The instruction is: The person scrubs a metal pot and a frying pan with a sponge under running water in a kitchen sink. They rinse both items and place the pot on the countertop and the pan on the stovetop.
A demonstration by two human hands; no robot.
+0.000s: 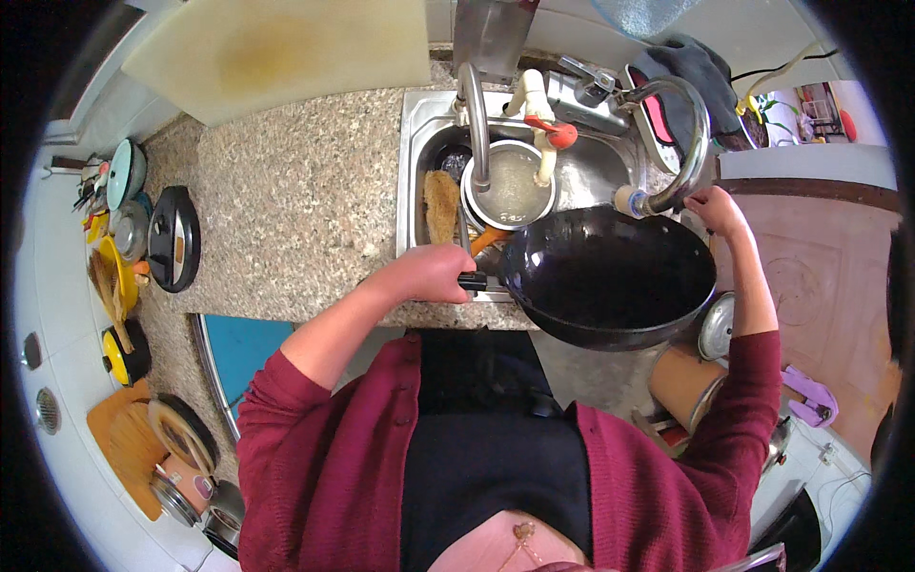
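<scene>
My left hand [442,274] is closed around the black side handle of a large black wok [615,279], which is tilted over the front right edge of the steel sink [409,179]. At the wok's far right rim, my right hand [717,210] has its fingers pinched together; what they grip there is mostly hidden. A curved metal faucet [704,136] with a white and blue tip reaches over the wok's back rim. In the sink stand a white-rimmed pot of cloudy water [512,184] and a brown loofah-like scrubber [441,206].
A second metal spout [473,107] and a plastic tap with a red handle [554,133] stand behind the sink. On the granite counter [300,193] at left lies a black lid [174,239]. A brown cylindrical container [683,386] is low at right, near a pink door [800,286].
</scene>
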